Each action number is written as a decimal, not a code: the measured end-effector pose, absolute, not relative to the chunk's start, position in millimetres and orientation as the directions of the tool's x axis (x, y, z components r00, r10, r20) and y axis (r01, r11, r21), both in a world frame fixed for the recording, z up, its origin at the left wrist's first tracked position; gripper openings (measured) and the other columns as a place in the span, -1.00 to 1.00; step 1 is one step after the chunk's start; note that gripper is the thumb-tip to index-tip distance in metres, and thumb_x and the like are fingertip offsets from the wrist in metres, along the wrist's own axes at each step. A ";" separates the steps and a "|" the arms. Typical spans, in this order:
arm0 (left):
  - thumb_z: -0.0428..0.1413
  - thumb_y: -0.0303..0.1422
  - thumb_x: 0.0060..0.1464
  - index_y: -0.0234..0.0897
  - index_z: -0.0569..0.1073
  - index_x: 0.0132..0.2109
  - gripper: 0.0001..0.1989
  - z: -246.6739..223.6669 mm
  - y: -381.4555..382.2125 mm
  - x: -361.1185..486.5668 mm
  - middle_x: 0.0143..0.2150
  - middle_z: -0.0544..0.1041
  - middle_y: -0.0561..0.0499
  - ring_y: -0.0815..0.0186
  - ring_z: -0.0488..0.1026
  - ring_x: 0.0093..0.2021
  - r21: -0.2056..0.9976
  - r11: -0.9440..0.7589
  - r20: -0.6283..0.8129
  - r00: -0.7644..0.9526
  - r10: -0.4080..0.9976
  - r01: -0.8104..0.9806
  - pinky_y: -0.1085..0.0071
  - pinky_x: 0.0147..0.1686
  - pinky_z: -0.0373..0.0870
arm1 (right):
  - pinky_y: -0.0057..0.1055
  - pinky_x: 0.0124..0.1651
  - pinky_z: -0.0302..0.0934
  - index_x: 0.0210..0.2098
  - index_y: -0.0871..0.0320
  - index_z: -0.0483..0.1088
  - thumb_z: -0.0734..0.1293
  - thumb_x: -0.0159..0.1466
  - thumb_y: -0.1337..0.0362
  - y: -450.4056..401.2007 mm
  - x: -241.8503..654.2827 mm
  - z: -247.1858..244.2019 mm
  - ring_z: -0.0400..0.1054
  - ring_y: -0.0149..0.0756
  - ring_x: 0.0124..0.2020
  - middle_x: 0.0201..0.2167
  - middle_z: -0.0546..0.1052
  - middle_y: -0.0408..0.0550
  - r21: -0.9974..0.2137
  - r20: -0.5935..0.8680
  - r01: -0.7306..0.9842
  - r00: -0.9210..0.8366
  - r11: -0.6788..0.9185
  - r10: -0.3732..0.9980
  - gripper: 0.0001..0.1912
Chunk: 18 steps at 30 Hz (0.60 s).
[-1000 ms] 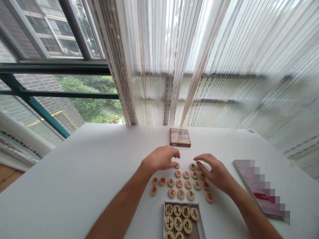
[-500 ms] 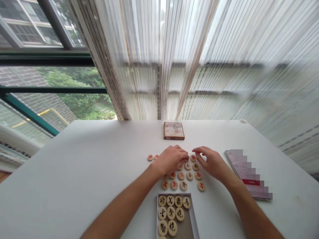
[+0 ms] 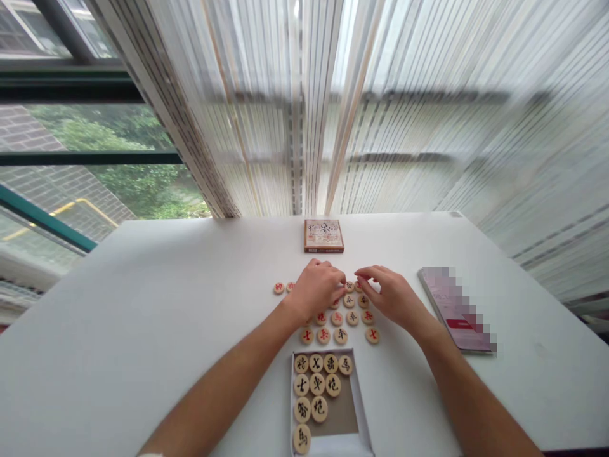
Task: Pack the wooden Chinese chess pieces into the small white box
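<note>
Reaching over loose wooden xiangqi pieces on a white table, the left hand curls down, hiding whether it holds one; the right hand arches narrowly, nothing visible in it, just beside the nearest disc. Lifting straight up with fingertips alone spares neighbours. A cardboard tray of pieces sits nearer the person.

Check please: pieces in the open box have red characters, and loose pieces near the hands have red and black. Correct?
No: the head view shows black characters on the pieces in the open box, not red. Loose pieces near the left hand and right hand have red and black.
</note>
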<state>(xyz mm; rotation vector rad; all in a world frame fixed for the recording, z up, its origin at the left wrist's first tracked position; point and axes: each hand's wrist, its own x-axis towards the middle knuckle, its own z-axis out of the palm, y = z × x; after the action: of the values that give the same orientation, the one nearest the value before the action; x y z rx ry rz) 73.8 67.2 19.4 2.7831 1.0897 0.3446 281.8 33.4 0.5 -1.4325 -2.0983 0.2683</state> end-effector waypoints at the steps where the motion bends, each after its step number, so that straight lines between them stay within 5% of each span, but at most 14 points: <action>1: 0.15 -0.25 0.30 -0.25 0.57 -0.17 -0.82 18.7 67.5 75.0 -0.18 0.67 -0.02 0.15 0.53 -0.07 0.207 -0.727 0.163 0.710 0.685 0.655 0.22 -0.03 0.25 | -0.20 -0.06 0.38 -0.13 0.08 0.52 0.30 0.38 0.33 33.6 281.6 -0.5 0.49 -0.14 -0.15 -0.20 0.61 -0.01 -0.467 0.352 0.781 -0.266 0.415 0.897 -0.85; 9: 0.16 -0.26 0.28 -0.24 0.56 -0.08 -0.82 22.4 68.4 78.5 -0.12 0.66 -0.01 0.16 0.54 -0.05 0.267 -0.716 0.167 0.701 0.693 0.645 0.21 0.00 0.29 | -0.12 0.06 0.35 -0.17 0.03 0.56 0.37 0.35 0.33 35.0 283.6 -5.0 0.40 -0.09 -0.01 -0.10 0.61 -0.03 -0.449 0.382 0.727 -0.370 0.520 0.847 -0.88; 18: 0.21 -0.22 0.23 -0.21 0.58 -0.14 -0.82 26.7 67.2 78.1 -0.23 0.64 -0.03 0.15 0.56 -0.15 0.288 -0.672 0.128 0.668 0.733 0.682 0.24 -0.03 0.36 | -0.10 0.02 0.36 -0.25 0.06 0.59 0.43 0.31 0.31 39.8 276.3 -16.0 0.41 -0.06 -0.05 -0.15 0.62 0.00 -0.460 0.415 0.753 -0.285 0.470 0.864 -0.94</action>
<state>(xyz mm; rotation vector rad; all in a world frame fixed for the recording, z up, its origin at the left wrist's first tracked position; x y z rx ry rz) 78.1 67.2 26.7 2.6676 1.1477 0.3449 276.3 39.8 -16.0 -1.3364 -2.0983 0.2304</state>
